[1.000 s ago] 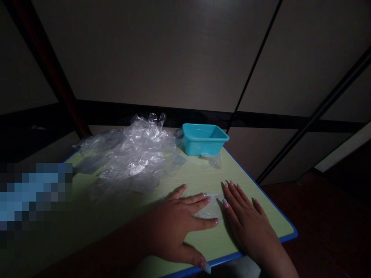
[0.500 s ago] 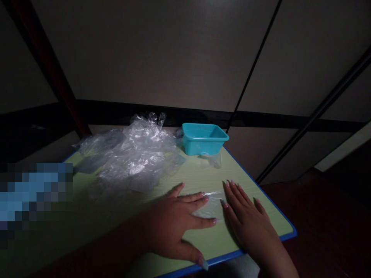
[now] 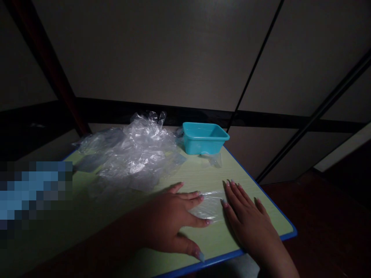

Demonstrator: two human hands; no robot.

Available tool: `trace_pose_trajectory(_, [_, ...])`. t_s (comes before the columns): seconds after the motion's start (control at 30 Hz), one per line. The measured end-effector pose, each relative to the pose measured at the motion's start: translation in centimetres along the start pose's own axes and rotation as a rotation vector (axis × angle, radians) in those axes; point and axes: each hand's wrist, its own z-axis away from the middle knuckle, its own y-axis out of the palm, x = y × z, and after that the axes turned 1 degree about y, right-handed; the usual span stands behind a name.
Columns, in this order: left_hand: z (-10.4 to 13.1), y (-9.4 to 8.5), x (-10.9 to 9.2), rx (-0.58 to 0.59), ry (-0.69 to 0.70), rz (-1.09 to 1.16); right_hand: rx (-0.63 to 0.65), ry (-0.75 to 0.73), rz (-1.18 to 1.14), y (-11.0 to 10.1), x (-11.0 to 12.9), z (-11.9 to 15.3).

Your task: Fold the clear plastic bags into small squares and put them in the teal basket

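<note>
A small clear plastic bag [image 3: 210, 206] lies flat on the pale green tabletop [image 3: 199, 172]. My left hand [image 3: 171, 220] is spread out, its fingertips resting on the bag's left part and its thumb pointing toward the table's front edge. On the other side, my right hand [image 3: 246, 216] lies flat with fingers stretched, pressing the bag's right edge. Both hands are open and grip nothing. Part of the bag is hidden beneath the fingers.
A heap of crumpled clear plastic bags [image 3: 136, 154] covers the table's back left. A turquoise plastic basin [image 3: 204, 144] stands at the back right, with another clear bag [image 3: 213, 159] in front of it. Dark panels [image 3: 162, 58] rise behind the table.
My left hand has slid slightly left across the bag, so more of the bag shows between the hands. My right hand has stayed in place.
</note>
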Motion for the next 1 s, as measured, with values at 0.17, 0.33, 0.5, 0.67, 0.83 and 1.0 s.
trace_pose_trajectory(0.17, [0.2, -0.2, 0.0, -0.013, -0.009, 0.039, -0.033, 0.012, -0.021, 0.4, -0.3, 0.0])
trace_pose_trajectory(0.33, [-0.1, 0.0, -0.3, 0.006, -0.015, 0.045, -0.258, -0.028, -0.028, 0.2, 0.1, 0.6])
trace_pose_trajectory(0.5, [-0.6, 0.5, -0.4, -0.006, -0.010, 0.017, -0.131, -0.288, -0.149, -0.8, 2.5, 1.2])
trace_pose_trajectory(0.67, [-0.5, 0.5, -0.2, -0.023, -0.010, 0.023, -0.008, -0.329, -0.176, -0.8, 3.6, 0.8])
trace_pose_trajectory(0.83, [-0.1, -0.6, 0.1, -0.076, -0.066, 0.037, 0.003, -0.309, -0.156, -0.8, 3.5, 0.7])
trace_pose_trajectory(1.0, [-0.2, -2.0, 0.3, -0.263, -0.101, 0.032, 0.002, -0.297, -0.134, -0.7, 3.6, 0.7])
